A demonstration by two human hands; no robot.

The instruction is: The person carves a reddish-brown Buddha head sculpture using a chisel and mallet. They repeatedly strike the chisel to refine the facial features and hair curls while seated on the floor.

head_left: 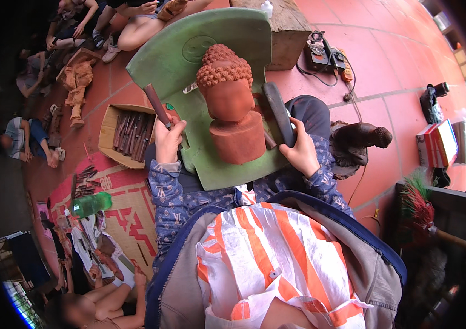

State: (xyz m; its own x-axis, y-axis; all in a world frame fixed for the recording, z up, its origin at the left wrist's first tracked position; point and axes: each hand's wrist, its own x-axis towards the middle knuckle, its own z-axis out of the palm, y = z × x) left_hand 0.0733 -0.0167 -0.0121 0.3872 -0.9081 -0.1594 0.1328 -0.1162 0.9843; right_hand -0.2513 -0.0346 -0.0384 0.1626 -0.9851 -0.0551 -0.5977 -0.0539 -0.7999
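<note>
A carved Buddha bust (pixel 236 129) in reddish brown is stood on a curved green panel (pixel 161 66) laid across the lap, flanked by two occupied hands. By the left hand (pixel 168 143), a brown chisel handle (pixel 157 101) is grasped, the fingers wrapped about its lower part; by the right hand (pixel 302 151), a dark elongated block (pixel 278 109) is gripped at its lower end.

A round emblem (pixel 199 49) is borne by the panel's upper part, too faint to be read. Red printing is carried by a flattened cardboard sheet (pixel 129 222) on the floor, and a red-and-white carton (pixel 429 147) is seen at right, its lettering too small to be made out. The sleeves (pixel 168 192) are covered in a pale repeated motif.

Bare green surface is left between bust and left hand; at right, the block is held close along the panel's edge. Beyond it, red tiles (pixel 386 71) are spread past a dark carved figure (pixel 358 143). At left, chisels (pixel 131 131) are gathered in a cardboard box (pixel 113 154).

The chisel's working end is hidden, most of the right fingers are concealed behind the block, and seated people (pixel 87 22) are cut off along the upper edge.
</note>
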